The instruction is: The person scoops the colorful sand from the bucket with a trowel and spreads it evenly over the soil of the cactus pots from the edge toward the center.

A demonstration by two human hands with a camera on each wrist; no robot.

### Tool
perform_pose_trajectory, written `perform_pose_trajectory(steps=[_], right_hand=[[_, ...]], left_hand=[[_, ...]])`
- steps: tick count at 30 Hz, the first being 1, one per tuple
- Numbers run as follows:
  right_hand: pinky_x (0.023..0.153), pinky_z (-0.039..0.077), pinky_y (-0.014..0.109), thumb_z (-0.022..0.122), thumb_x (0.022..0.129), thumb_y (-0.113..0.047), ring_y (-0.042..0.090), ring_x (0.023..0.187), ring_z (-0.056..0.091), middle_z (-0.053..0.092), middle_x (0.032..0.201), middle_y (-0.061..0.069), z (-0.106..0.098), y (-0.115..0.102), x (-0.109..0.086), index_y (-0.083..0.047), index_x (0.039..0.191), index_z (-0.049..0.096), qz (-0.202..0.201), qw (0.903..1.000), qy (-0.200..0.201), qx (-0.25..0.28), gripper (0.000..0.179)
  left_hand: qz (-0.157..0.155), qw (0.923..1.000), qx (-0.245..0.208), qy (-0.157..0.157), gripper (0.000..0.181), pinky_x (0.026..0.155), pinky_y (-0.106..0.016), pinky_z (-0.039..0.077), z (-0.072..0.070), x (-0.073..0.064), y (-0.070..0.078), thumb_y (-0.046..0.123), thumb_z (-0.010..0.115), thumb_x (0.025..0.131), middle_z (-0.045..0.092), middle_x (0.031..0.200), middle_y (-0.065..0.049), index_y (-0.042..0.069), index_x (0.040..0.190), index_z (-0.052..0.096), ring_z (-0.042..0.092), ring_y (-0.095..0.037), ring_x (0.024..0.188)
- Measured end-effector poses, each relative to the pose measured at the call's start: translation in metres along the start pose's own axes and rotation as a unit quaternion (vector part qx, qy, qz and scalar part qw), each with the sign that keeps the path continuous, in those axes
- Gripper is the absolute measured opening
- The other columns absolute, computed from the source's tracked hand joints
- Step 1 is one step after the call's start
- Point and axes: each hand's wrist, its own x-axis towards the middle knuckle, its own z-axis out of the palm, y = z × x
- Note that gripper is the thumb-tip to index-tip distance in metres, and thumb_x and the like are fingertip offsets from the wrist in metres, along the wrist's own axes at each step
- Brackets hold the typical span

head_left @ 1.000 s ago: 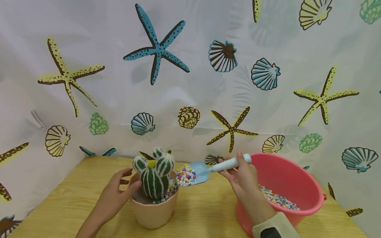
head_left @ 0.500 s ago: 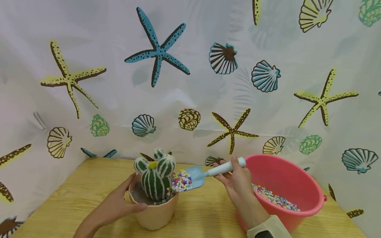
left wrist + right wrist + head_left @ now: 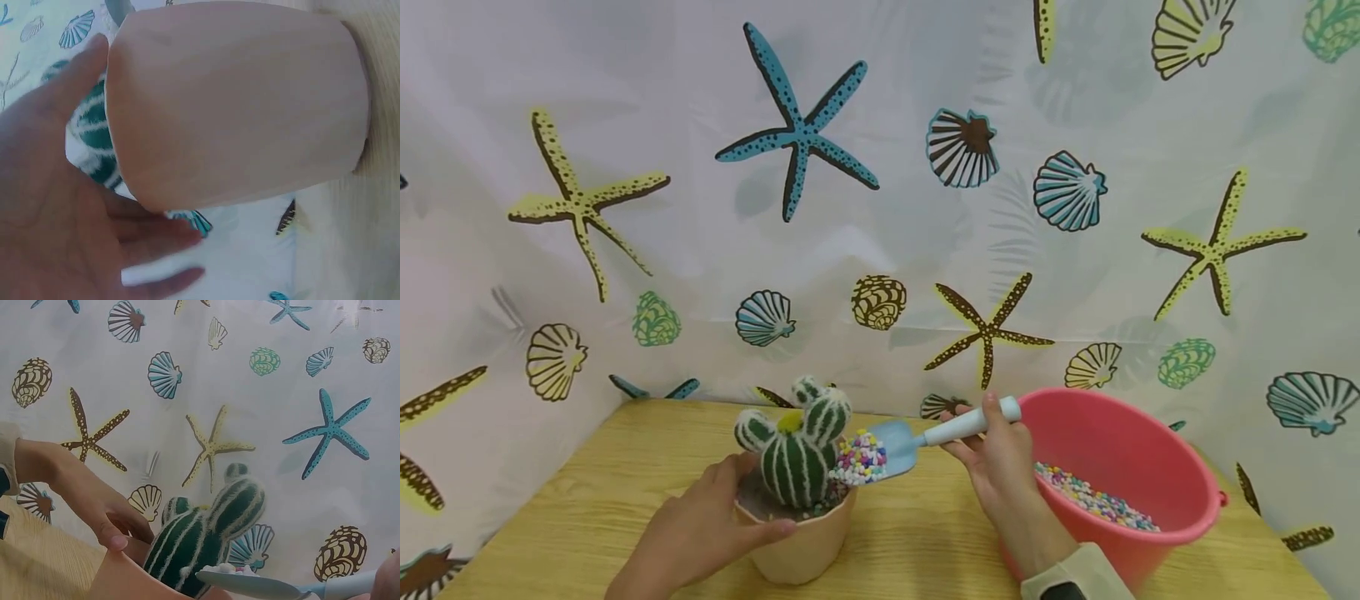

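Observation:
A small blue shovel (image 3: 898, 447) with a pale handle is in my right hand (image 3: 1003, 471), which grips the handle between thumb and fingers. Colourful pebbles (image 3: 859, 457) fill its blade, whose tip reaches over the right rim of a peach flower pot (image 3: 801, 550). A fuzzy green-and-white striped cactus (image 3: 793, 471) stands in the pot, leaning slightly right. My left hand (image 3: 692, 525) holds the pot's left side at the rim, thumb in front and fingers behind; the left wrist view shows the pot wall (image 3: 237, 112) beside the hand.
A pink bucket (image 3: 1112, 433) with more colourful pebbles (image 3: 1097, 500) stands on the right, beside my right forearm. Wooden tabletop (image 3: 917, 533) lies under everything. A curtain (image 3: 880, 233) printed with starfish and shells hangs close behind.
My left hand has gone from beside the cactus to the pot's rim, and the pot has shifted and tipped slightly right. The shovel has moved left to the pot's edge.

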Motion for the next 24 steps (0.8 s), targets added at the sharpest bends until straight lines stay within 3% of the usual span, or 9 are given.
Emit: perform_pose_trajectory(steps=[4, 6, 8, 11, 14, 16, 18, 21, 24], right_hand=[[0.097, 0.042, 0.056, 0.035, 0.104, -0.028, 0.019, 0.088, 0.065, 0.048, 0.103, 0.015, 0.001, 0.002, -0.002, 0.001, 0.120, 0.035, -0.004, 1.0000, 0.006, -0.007, 0.034], [0.097, 0.042, 0.056, 0.035, 0.104, -0.027, 0.019, 0.088, 0.065, 0.049, 0.100, 0.013, 0.002, 0.004, -0.004, 0.001, 0.118, 0.036, -0.006, 0.9999, 0.007, -0.010, 0.032], [0.096, 0.043, 0.055, 0.035, 0.104, -0.027, 0.019, 0.087, 0.065, 0.050, 0.098, 0.012, 0.003, 0.005, -0.005, 0.001, 0.115, 0.038, -0.009, 0.9998, 0.011, -0.013, 0.030], [0.096, 0.044, 0.055, 0.034, 0.104, -0.026, 0.019, 0.087, 0.065, 0.050, 0.095, 0.010, 0.004, 0.007, -0.007, 0.000, 0.111, 0.039, -0.012, 0.9997, 0.011, -0.015, 0.027], [0.095, 0.044, 0.055, 0.033, 0.104, -0.026, 0.019, 0.086, 0.064, 0.050, 0.093, 0.009, 0.005, 0.010, -0.008, -0.002, 0.110, 0.038, -0.012, 0.9998, 0.010, -0.011, 0.025], [0.095, 0.044, 0.056, 0.033, 0.104, -0.026, 0.019, 0.086, 0.064, 0.049, 0.092, 0.009, 0.006, 0.012, -0.008, -0.003, 0.110, 0.037, -0.014, 0.9999, 0.005, -0.009, 0.024], [0.095, 0.043, 0.056, 0.033, 0.104, -0.026, 0.019, 0.086, 0.064, 0.049, 0.092, 0.009, 0.007, 0.014, -0.009, -0.004, 0.110, 0.037, -0.015, 0.9999, 0.001, -0.009, 0.023], [0.096, 0.043, 0.056, 0.033, 0.104, -0.026, 0.018, 0.086, 0.064, 0.049, 0.092, 0.009, 0.006, 0.014, -0.008, -0.004, 0.109, 0.037, -0.018, 0.9998, -0.003, -0.009, 0.023], [0.096, 0.043, 0.057, 0.033, 0.105, -0.026, 0.019, 0.086, 0.064, 0.050, 0.092, 0.008, 0.005, 0.014, -0.008, -0.004, 0.109, 0.036, -0.021, 0.9997, -0.005, -0.011, 0.023]], left_hand=[[0.063, 0.9956, -0.068, 0.002, 0.090, 0.095, -0.055, 0.044, 0.003, 0.002, -0.009, 0.056, 0.072, 0.076, 0.042, 0.135, -0.022, 0.001, 0.137, 0.035, 0.046, -0.037, 0.124], [0.069, 0.9944, -0.080, -0.008, 0.093, 0.096, -0.055, 0.043, 0.004, 0.004, -0.013, 0.054, 0.072, 0.078, 0.038, 0.139, -0.025, 0.000, 0.141, 0.030, 0.044, -0.040, 0.126], [0.048, 0.9968, -0.060, -0.019, 0.099, 0.093, -0.057, 0.045, 0.003, 0.005, -0.013, 0.058, 0.069, 0.078, 0.036, 0.142, -0.027, 0.000, 0.145, 0.025, 0.047, -0.042, 0.124], [-0.008, 0.9996, 0.005, -0.026, 0.112, 0.088, -0.060, 0.046, 0.003, 0.003, -0.005, 0.072, 0.062, 0.074, 0.039, 0.140, -0.030, -0.005, 0.146, 0.024, 0.054, -0.045, 0.113], [-0.047, 0.9967, 0.062, -0.022, 0.125, 0.084, -0.063, 0.045, 0.003, -0.001, 0.008, 0.082, 0.055, 0.069, 0.045, 0.132, -0.034, -0.015, 0.142, 0.025, 0.058, -0.048, 0.103], [-0.059, 0.9958, 0.067, -0.019, 0.127, 0.083, -0.062, 0.046, 0.001, -0.004, 0.011, 0.084, 0.056, 0.066, 0.047, 0.128, -0.033, -0.016, 0.140, 0.027, 0.059, -0.048, 0.102], [-0.057, 0.9973, 0.041, -0.021, 0.122, 0.084, -0.060, 0.047, -0.001, -0.007, 0.007, 0.081, 0.060, 0.066, 0.048, 0.128, -0.030, -0.012, 0.140, 0.032, 0.058, -0.046, 0.106], [-0.034, 0.9983, -0.036, -0.032, 0.108, 0.088, -0.056, 0.047, -0.006, -0.005, -0.003, 0.067, 0.070, 0.071, 0.044, 0.133, -0.028, -0.007, 0.140, 0.033, 0.052, -0.044, 0.116], [0.023, 0.9928, -0.112, -0.034, 0.099, 0.096, -0.058, 0.042, -0.006, -0.002, -0.015, 0.051, 0.074, 0.077, 0.036, 0.140, -0.031, -0.007, 0.143, 0.027, 0.041, -0.047, 0.127]])
